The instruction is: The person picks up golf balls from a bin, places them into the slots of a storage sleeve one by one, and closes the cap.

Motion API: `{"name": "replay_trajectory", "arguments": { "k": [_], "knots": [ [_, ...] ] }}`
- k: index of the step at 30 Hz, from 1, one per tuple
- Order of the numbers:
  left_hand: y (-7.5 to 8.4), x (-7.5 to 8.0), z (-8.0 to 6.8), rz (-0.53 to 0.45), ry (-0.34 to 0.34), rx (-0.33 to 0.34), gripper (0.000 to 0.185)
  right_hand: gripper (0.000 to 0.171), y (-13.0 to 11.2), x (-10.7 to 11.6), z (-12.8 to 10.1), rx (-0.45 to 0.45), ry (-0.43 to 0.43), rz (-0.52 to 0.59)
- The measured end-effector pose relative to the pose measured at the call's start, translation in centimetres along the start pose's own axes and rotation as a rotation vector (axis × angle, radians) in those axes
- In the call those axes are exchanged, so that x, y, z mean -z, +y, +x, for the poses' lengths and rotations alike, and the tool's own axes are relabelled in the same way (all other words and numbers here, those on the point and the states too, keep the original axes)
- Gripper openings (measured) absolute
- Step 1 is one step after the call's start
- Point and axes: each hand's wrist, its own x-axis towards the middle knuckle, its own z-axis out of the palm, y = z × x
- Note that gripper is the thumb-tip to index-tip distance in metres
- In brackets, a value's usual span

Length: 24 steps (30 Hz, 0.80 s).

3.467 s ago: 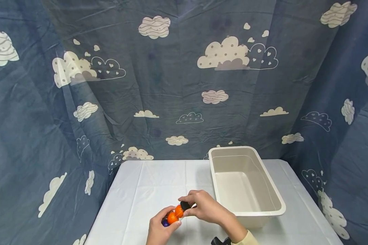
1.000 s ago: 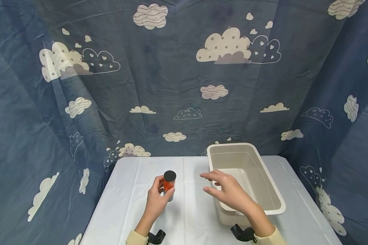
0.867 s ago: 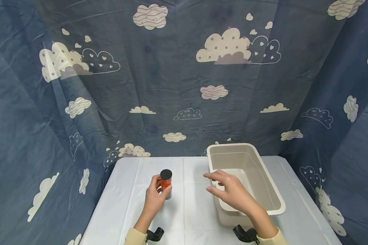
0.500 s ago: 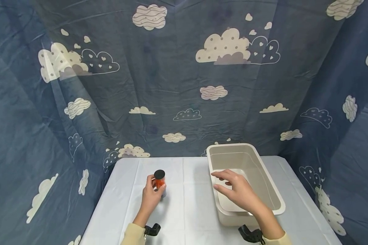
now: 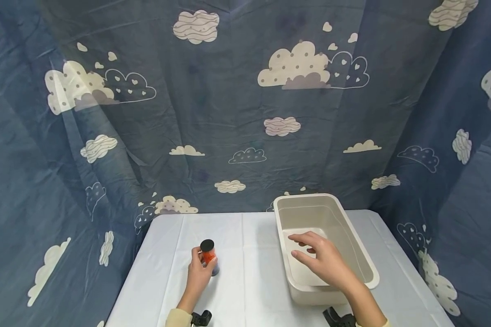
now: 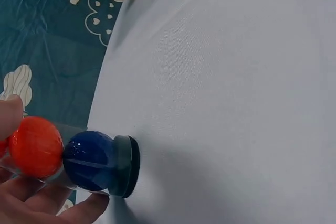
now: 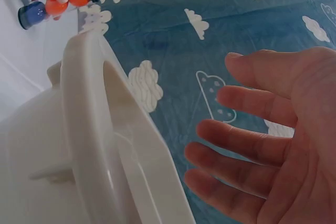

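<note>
Clear tube point(image 5: 210, 259), orange and blue balls inside, gripped by left hand point(image 5: 199, 275); right hand point(image 5: 325, 260) slack-fingered over beige bin point(image 5: 368, 265).

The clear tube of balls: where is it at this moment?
In the head view the clear tube stands upright on the white table, gripped by the left hand, left of the beige bin.

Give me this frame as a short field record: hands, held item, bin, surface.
left hand: grips a clear tube standing upright on the table
tube contents: orange ball above a blue ball, black caps at both ends
right hand: fingers spread, holding nothing, hovering over the bin
bin: beige plastic, nothing visible inside, on the right side of the table
table: covered with a white cloth
backdrop: blue fabric with a cloud print
</note>
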Motion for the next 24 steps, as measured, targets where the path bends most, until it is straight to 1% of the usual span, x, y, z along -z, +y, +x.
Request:
{"name": "replay_trajectory", "arguments": {
  "k": [3,7,11,16,20,22,24],
  "knots": [
    [-0.3,0.0,-0.3,-0.003,0.002,-0.016,0.052,0.035,0.2,0.0,-0.3,-0.011,0.010,-0.003],
    [-0.8,-0.2,-0.4,0.007,-0.015,-0.037,0.054,0.035,0.3,0.0,-0.5,-0.018,0.023,-0.005],
    [-1.2,-0.3,-0.4,0.010,-0.028,-0.022,0.056,0.035,0.3,-0.1,-0.6,-0.020,0.021,-0.006],
    [-1.2,0.0,-0.3,0.003,-0.021,0.004,0.055,0.036,0.2,-0.2,-0.4,-0.014,0.016,-0.014],
    [-0.9,0.3,-0.2,-0.014,-0.011,0.012,0.058,0.036,0.3,0.2,0.0,0.002,0.022,-0.034],
    [-0.4,0.5,-0.2,-0.026,0.004,0.017,0.062,0.036,0.4,0.4,0.2,0.007,0.027,-0.040],
    [0.4,0.8,-0.1,-0.033,0.020,0.006,0.066,0.036,0.4,0.6,0.3,0.003,0.027,-0.051]
  ]
}}
